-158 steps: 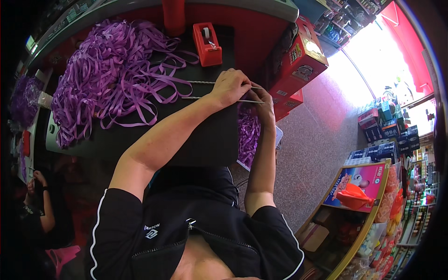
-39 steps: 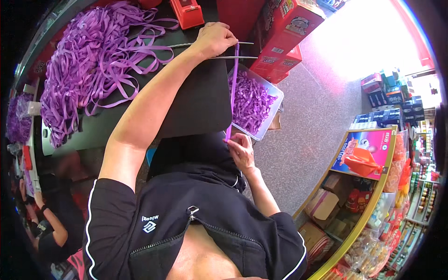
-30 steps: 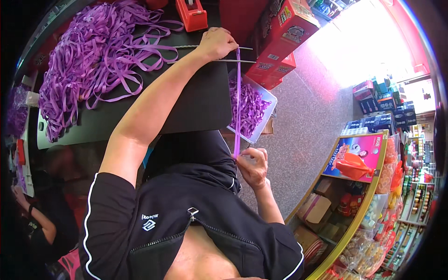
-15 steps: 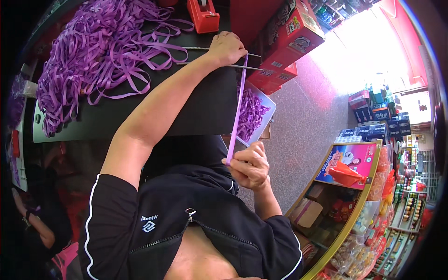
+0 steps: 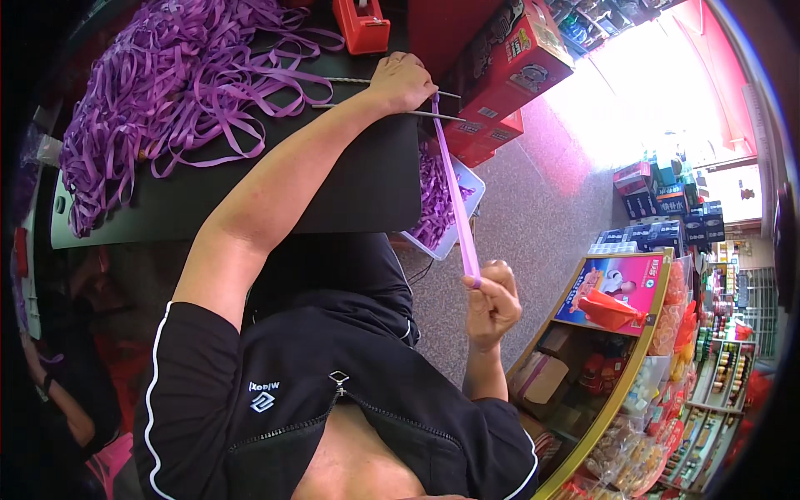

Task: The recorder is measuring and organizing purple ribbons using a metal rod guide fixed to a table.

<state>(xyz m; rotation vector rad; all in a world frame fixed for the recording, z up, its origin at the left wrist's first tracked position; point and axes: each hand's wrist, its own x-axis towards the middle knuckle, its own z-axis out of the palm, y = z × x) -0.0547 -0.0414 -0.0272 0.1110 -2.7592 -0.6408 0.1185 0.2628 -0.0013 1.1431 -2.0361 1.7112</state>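
A purple ribbon stretches taut between my two hands, slanting from the table's edge down to the right. Its far end meets the fingertips of my left hand, which is closed above two thin metal rods jutting past the table edge. Exactly how those fingers grip it is partly hidden. Off the table, my right hand pinches the near end between thumb and fingers. On the dark table a large heap of loose purple ribbon spreads to the left of my arm.
Below the table edge stands a white plastic bin holding purple ribbon pieces. A red tape dispenser sits at the far side. Red cartons stack beyond the rods. At right is a gold-framed display case.
My right hand has moved to the right, away from my body, swinging the taut ribbon with it. My left hand stays by the rods.
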